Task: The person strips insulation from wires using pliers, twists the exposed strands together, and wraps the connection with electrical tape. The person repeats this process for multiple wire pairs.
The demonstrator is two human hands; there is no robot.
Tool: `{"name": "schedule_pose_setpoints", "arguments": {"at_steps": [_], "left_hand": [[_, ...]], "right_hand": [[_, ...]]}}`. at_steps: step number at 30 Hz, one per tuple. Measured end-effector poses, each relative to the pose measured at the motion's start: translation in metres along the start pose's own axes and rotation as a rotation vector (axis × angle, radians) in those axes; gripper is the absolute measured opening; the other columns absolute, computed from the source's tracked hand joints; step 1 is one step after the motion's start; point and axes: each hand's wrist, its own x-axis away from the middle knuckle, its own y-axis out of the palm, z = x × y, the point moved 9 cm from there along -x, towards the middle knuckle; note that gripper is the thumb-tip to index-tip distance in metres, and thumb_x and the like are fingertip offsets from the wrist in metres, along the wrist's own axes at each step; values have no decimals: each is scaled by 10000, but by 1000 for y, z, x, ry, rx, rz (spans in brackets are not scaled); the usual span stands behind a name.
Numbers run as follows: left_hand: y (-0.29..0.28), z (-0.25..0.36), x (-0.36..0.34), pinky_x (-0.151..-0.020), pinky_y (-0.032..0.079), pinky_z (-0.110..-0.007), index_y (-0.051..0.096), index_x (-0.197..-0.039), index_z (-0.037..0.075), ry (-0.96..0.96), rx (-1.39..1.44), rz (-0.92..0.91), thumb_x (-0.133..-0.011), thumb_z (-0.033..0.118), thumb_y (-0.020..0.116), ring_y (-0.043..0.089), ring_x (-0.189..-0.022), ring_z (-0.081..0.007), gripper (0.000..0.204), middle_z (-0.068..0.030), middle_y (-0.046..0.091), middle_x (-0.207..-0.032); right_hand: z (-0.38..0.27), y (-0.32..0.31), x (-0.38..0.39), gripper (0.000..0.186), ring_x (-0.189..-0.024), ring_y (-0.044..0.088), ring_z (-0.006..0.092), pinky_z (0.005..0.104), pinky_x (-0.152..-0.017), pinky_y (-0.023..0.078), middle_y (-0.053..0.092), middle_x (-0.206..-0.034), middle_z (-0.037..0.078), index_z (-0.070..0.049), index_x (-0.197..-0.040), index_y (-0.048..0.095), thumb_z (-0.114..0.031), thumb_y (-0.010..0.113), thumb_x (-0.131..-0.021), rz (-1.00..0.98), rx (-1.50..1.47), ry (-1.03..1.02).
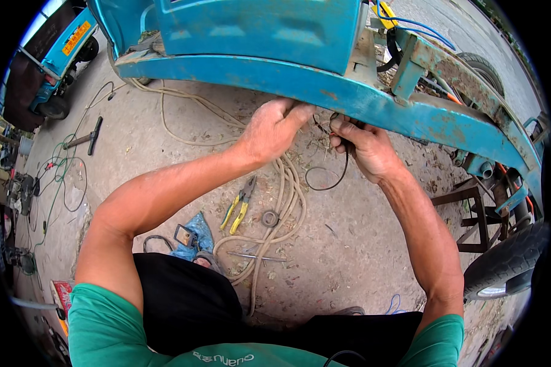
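Note:
A blue, scuffed metal frame beam [251, 70] of a vehicle crosses the far side in front of me. At its lower edge is my left hand [272, 130], its fingers curled and closed; the tips go behind the beam, so what they grip is hidden. To the right, just below the same beam, my right hand [367, 148] is closed, thumb against fingers, on a thin black cable [347, 162]. The cable hangs from the fingers and loops down toward the ground. Short thin wire ends show between the two hands.
Yellow-handled pliers [241, 205], a metal ring [270, 218] and a coiled tan hose [297, 208] lie on the concrete. A T-shaped tool [94, 136] lies at the left. A rusty metal stand [471, 211] and a tire [505, 263] are at the right.

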Motion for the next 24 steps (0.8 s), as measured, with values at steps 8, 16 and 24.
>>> {"name": "schedule_pose_setpoints", "arguments": {"at_steps": [8, 16, 24], "left_hand": [[15, 41, 9, -631, 487, -359, 673, -1030, -14, 330, -421, 67, -886, 261, 693, 608, -678, -203, 312, -129, 650, -754], [15, 19, 0, -607, 478, -363, 695, -931, -16, 214, -301, -16, -895, 218, 659, 594, -637, -209, 240, -139, 669, -793], [47, -30, 16, -589, 418, -337, 583, -943, 76, -541, 929, -368, -1031, 284, 462, 450, -513, -96, 256, -14, 573, -721]], "right_hand": [[5, 1, -3, 97, -721, 590, 118, 273, -612, 472, 639, -848, 49, -19, -974, 657, -91, 620, -921, -13, -25, -20], [2, 3, -1, 88, -710, 589, 121, 280, -622, 470, 627, -815, 37, -35, -948, 651, -115, 635, -914, -2, 40, -4], [-3, 7, 0, 101, -735, 578, 116, 268, -638, 461, 607, -838, 29, -38, -964, 621, -137, 608, -950, -13, 80, -27]]}}
